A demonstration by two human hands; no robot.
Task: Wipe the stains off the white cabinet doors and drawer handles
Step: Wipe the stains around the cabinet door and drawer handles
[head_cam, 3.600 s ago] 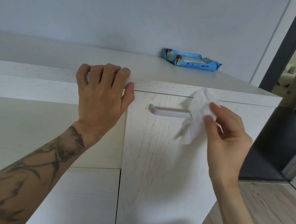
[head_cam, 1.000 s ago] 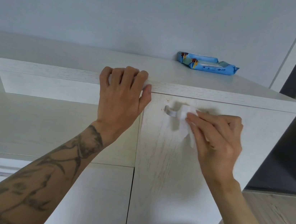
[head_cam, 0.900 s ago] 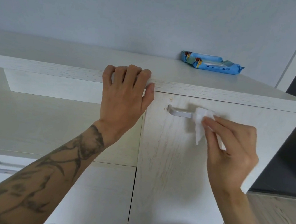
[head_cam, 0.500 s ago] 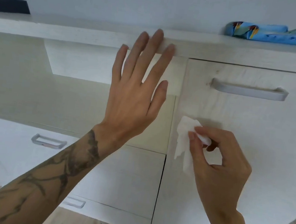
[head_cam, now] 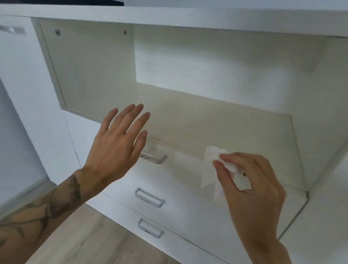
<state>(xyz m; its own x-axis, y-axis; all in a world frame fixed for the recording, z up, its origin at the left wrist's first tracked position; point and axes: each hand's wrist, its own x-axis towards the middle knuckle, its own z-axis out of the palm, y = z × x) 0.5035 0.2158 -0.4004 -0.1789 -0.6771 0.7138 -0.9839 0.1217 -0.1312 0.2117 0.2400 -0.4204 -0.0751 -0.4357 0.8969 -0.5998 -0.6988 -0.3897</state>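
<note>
Both hands have dropped from the cabinet's top edge to the open niche. The left hand (head_cam: 115,146), fingers spread and empty, hovers before the top drawer handle (head_cam: 154,159). The right hand (head_cam: 250,186) pinches a white wipe (head_cam: 211,167) near the niche's front edge. No writing is legible.

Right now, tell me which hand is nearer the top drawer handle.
Left. The left hand overlaps the top drawer handle, hiding its left end. The right hand, pinching the wipe, is well off to the handle's right.
</note>
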